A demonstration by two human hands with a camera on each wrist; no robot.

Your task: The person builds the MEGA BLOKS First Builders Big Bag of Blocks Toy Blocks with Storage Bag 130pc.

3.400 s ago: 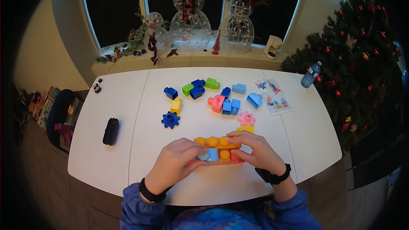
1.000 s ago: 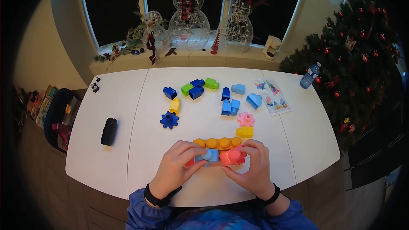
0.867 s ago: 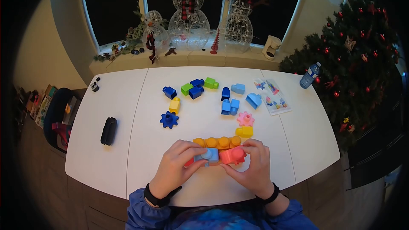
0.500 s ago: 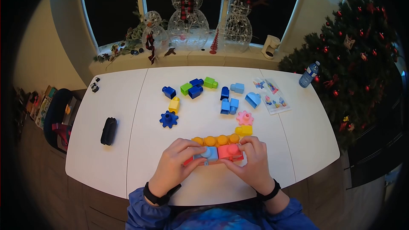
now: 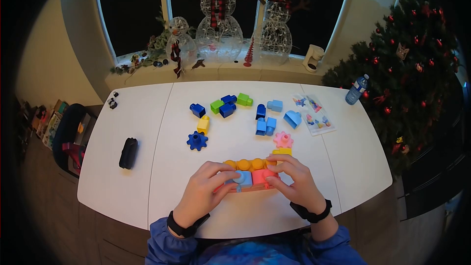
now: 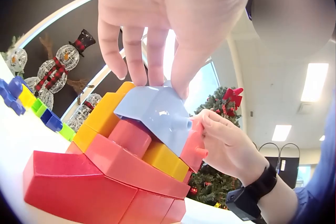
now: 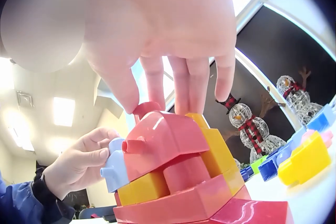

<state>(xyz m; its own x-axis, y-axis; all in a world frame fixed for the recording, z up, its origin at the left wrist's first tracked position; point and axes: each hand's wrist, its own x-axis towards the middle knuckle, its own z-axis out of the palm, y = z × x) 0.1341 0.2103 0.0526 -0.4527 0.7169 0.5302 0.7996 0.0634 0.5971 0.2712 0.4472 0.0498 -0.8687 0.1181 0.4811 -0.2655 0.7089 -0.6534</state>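
Near the table's front, in the head view, a toy block build has a row of yellow-orange studded bricks (image 5: 244, 165) at the back and red bricks (image 6: 79, 187) as its base. Thumb and fingertips of my left hand (image 5: 200, 186) pinch a light blue block (image 6: 163, 111) with a small side peg, at the left of the top. At its right, my right hand (image 5: 300, 180) pinches a red block (image 7: 168, 137) with a stud and a side peg. Both blocks sit side by side over a yellow piece (image 7: 142, 188); a red stud (image 7: 184, 174) shows beneath the red one.
Beyond the build lie a pink gear (image 5: 283, 140), a yellow block (image 5: 281, 151), a blue gear (image 5: 197, 141) and several loose blue, green and yellow blocks. A picture sheet (image 5: 314, 115), water bottle (image 5: 357, 90) and black case (image 5: 128, 153) stand around them.
The red block, earlier lying among the light blue ones, has come into my right hand and gone from tilted to level beside the light blue block. My left hand stays on the light blue block.
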